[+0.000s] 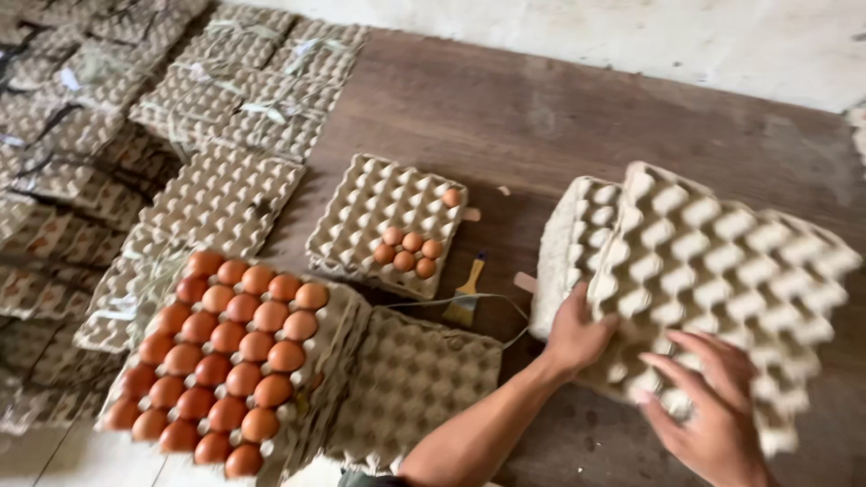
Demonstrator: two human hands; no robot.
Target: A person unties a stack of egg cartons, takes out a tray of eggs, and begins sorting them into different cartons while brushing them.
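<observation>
My left hand (575, 335) grips the near left edge of a pale cardboard egg tray (722, 271) that is lifted and tilted, blurred by motion. My right hand (713, 410) lies against the same tray's near side, fingers spread over its cups. Behind it a stack of empty trays (570, 236) shows on the wooden floor. To the left, a full tray of brown eggs (224, 352) tops a stack. A tray with several eggs (379, 221) lies in the middle.
A small brush with a yellow handle (467, 293) lies between the trays, beside a thin string. An empty upturned tray (410, 379) sits near me. Tied bundles of trays (244, 81) fill the left side. Bare wooden floor (541, 117) reaches a pale wall.
</observation>
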